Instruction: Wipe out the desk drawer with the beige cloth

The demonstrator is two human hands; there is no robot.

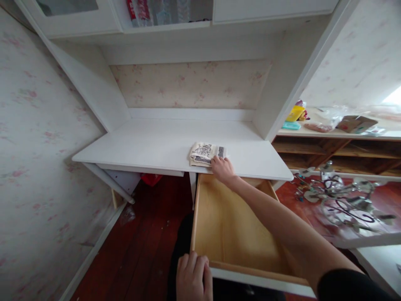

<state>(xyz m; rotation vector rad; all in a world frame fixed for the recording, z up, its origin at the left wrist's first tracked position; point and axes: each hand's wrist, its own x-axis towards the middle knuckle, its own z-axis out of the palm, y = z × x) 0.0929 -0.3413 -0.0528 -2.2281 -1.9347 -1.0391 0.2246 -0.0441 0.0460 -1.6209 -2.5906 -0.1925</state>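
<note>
A folded cream cloth (202, 151) with a dark grey pattern lies on the white desktop, close to its front edge. My right hand (222, 168) reaches across the open drawer and grips the cloth at its right front part, with the fingertips bent onto it. The wooden drawer (232, 221) is pulled out beneath the desk, and its bare bottom shows. At the drawer's front left corner, my left hand (194, 276) has its fingers curled over the rim; the thumb side is partly hidden.
The white desk (150, 138) has a hutch above, with bottles (166, 12) on a shelf. Right of it stand a low wooden shelf unit (313, 146) bearing a box (356, 124) and bags, and a chandelier (341, 196). A papered wall (40, 167) bounds the left.
</note>
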